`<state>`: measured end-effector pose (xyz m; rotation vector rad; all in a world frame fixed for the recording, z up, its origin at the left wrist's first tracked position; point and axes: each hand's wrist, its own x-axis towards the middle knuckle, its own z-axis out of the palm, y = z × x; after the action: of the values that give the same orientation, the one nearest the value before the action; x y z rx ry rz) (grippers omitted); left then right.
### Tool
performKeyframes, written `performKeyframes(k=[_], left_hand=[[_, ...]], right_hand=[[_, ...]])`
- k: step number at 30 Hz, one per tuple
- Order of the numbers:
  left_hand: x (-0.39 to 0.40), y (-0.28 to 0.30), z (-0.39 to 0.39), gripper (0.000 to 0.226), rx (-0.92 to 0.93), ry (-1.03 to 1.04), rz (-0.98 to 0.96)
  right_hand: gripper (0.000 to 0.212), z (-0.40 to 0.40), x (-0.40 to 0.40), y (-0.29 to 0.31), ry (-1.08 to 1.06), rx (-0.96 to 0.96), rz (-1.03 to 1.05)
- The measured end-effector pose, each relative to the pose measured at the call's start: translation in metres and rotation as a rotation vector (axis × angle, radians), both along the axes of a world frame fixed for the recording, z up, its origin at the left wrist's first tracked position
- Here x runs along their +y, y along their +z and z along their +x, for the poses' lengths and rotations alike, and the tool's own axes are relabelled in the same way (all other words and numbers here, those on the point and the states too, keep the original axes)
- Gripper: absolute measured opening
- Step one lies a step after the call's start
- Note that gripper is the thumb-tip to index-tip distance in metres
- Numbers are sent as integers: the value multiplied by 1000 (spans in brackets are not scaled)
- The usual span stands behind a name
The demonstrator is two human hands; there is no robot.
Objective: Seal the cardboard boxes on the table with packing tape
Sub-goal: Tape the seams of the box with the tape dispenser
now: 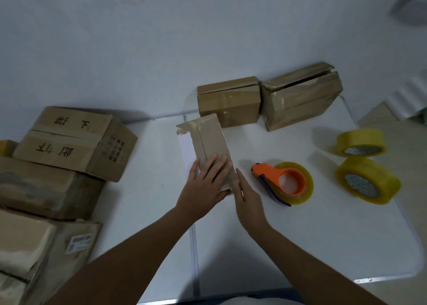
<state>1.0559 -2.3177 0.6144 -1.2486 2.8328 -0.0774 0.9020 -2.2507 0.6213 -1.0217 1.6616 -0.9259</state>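
A small narrow cardboard box (pixel 211 138) lies on the white table (pixel 323 235) in front of me, with a loose tape end at its far left corner. My left hand (pixel 205 184) rests flat on the box's near end, fingers spread over the top. My right hand (pixel 248 198) presses edge-on against the box's near right side. An orange tape dispenser (pixel 284 177) loaded with a clear roll lies just right of my right hand. Two more cardboard boxes stand at the table's back: a taped one (pixel 228 101) and a battered one (pixel 300 96) with a gaping flap.
Two yellowish tape rolls, one farther (pixel 361 143) and one nearer (pixel 367 181), lie at the table's right. A stack of larger cardboard boxes (pixel 69 143) stands to the left of the table. A wall rises behind.
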Motion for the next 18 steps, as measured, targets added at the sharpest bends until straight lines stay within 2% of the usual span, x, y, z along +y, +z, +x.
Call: performKeyframes(k=[3, 8, 14, 16, 18], left_hand=[[0, 2, -1, 70, 10, 2, -22], [-1, 3, -1, 74, 2, -3, 2], [0, 9, -2, 73, 10, 12, 122], [-5, 19, -1, 77, 140, 5, 254], [-13, 41, 5, 69, 361, 79, 449]], right_hand=[[46, 5, -2, -4, -10, 44, -28], [49, -2, -10, 7, 26, -65, 65], [38, -4, -16, 11, 42, 30, 58], [38, -3, -18, 13, 57, 37, 82], [41, 0, -16, 18, 91, 83, 101]])
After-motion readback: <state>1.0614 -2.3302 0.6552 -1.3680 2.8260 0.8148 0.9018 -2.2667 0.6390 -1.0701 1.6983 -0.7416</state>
